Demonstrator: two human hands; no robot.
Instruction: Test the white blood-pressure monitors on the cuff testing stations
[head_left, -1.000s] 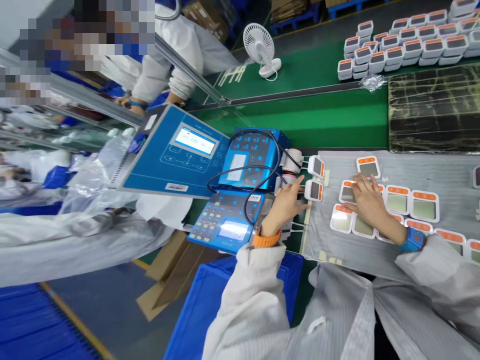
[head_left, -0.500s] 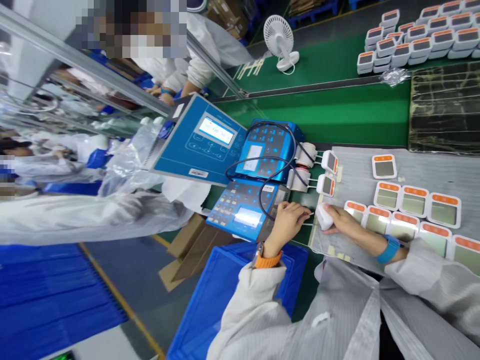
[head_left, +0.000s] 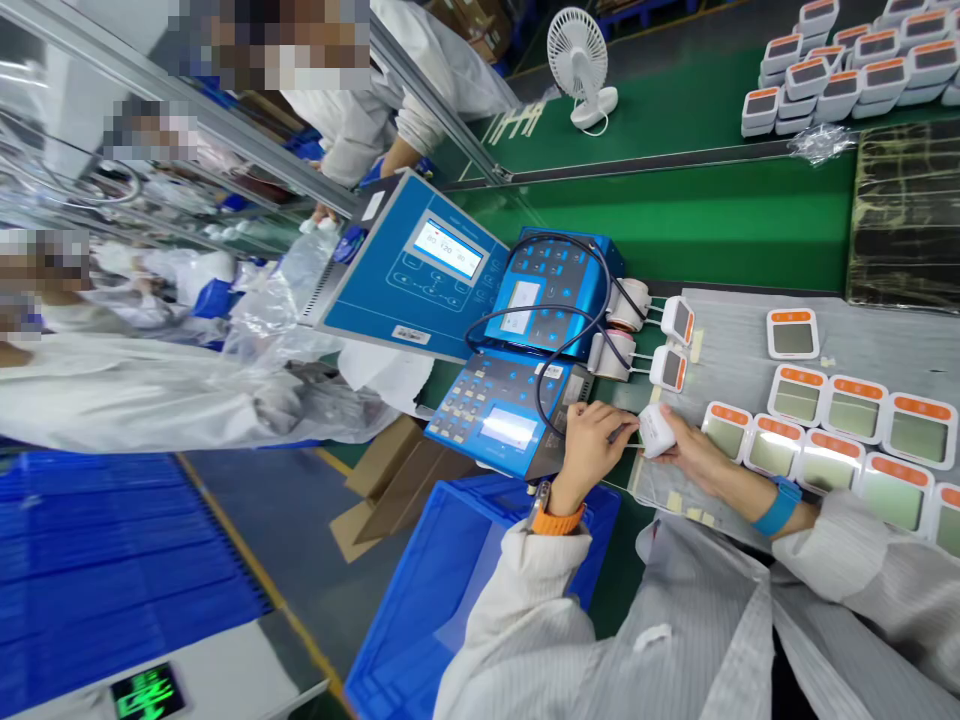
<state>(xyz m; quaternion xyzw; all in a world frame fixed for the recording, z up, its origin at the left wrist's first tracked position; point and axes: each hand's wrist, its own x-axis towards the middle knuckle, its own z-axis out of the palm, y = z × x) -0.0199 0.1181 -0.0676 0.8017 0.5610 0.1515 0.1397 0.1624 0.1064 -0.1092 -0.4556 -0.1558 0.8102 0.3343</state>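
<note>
My right hand (head_left: 694,452), with a blue wristband, is shut on a small white device (head_left: 655,431) held over the edge of the grey mat. My left hand (head_left: 596,445), with an orange band, sits at the device's near end, its fingers pinching what looks like a thin white lead (head_left: 628,432). Two white devices (head_left: 678,321) (head_left: 667,368) lie just above, wired to roll-shaped cuffs (head_left: 628,304) on the blue tester consoles (head_left: 544,290). Several devices with orange tops and pale screens (head_left: 796,395) lie in rows on the mat (head_left: 862,340), close to my right forearm.
A blue crate (head_left: 480,590) stands below my arms. A green conveyor belt (head_left: 675,210) runs behind, carrying a small fan (head_left: 581,65), stacked devices (head_left: 847,80) and a dark wrapped pack (head_left: 907,210). A co-worker's sleeve and hand (head_left: 375,135) reach in beyond a blue display panel (head_left: 412,265).
My right hand has left the rows on the mat and now holds a white device next to my left hand. The view has drifted, so everything sits further right.
</note>
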